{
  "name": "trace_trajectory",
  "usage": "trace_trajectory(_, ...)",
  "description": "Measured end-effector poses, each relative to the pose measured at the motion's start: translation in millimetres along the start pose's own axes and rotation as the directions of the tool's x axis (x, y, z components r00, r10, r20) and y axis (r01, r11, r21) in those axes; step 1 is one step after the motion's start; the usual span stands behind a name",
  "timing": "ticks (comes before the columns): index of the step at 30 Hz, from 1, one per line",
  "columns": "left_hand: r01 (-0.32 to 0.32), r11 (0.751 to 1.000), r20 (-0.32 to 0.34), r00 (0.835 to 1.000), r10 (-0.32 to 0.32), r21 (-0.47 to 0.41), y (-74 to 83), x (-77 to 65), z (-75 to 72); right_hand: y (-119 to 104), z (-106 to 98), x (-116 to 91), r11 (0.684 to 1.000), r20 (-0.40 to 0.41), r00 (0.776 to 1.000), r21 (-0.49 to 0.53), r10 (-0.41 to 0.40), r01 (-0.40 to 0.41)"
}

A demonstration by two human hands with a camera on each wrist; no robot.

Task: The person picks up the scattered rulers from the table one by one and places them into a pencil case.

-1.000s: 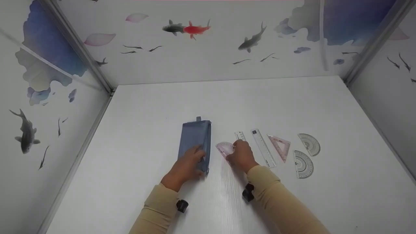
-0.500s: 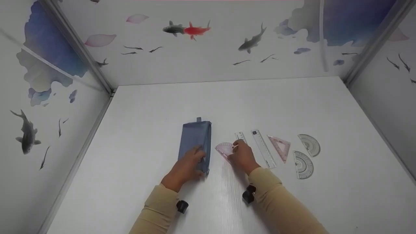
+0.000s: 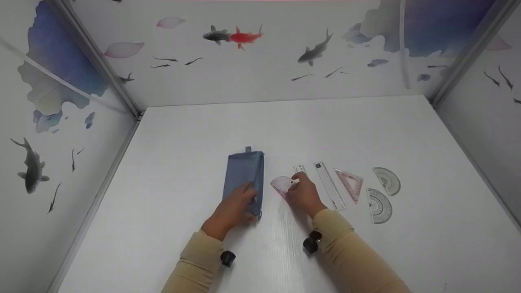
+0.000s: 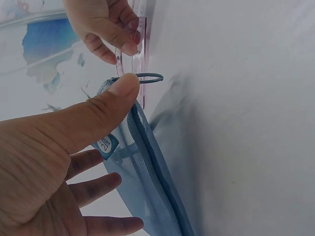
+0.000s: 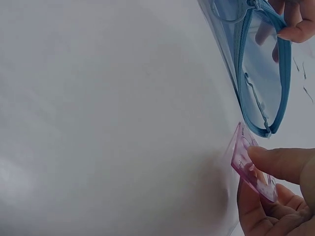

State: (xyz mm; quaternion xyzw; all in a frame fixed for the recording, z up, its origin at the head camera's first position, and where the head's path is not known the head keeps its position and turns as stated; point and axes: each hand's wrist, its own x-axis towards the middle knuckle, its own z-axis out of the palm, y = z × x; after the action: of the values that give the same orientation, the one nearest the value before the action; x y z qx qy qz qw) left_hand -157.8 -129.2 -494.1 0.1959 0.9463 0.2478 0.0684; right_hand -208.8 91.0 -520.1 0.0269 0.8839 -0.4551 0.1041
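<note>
A blue pouch (image 3: 241,173) of smooth, translucent material, mesh-textured along its zip, is laid near the middle of the white worktop (image 3: 183,142), with its zipped mouth parted toward the right edge. By the left hand (image 3: 228,209) the pouch is pinched at its near end, thumb on the rim, fingers spread behind. A thin, half-round pink protractor (image 3: 281,185) is pinched at a tilt between thumb and fingers of the right hand (image 3: 304,195), just beside the pouch; whether the worktop is touched by it cannot be told. A short ruler (image 3: 299,168) is partly covered by the right hand; toward the right edge are laid a long clear ruler (image 3: 329,185), a pink triangle (image 3: 358,188) and two clear protractors (image 3: 382,206). Compared with a second ago, the right thumb has been shifted slightly up the pink protractor, while the pouch and left hand are left unmoved.
</note>
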Motion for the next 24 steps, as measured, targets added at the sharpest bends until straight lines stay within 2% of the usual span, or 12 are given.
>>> trace_trajectory(10,0.009,1.0,0.006,1.0,-0.009,-0.003,-0.3,0.5,-0.8,0.7,0.7,2.0,0.989,-0.004,0.999,0.137,0.053,-0.052)
trace_trajectory(17,0.025,1.0,0.015,1.0,-0.025,-0.002,0.6,0.1,-2.4,1.0,2.4,1.9,0.962,0.029,0.993,0.248,0.11,-0.114)
trace_trajectory(24,0.034,0.999,0.017,0.999,-0.034,-0.016,0.0,-0.8,-1.8,0.9,5.1,0.1,0.942,0.042,0.987,0.296,0.156,-0.161)
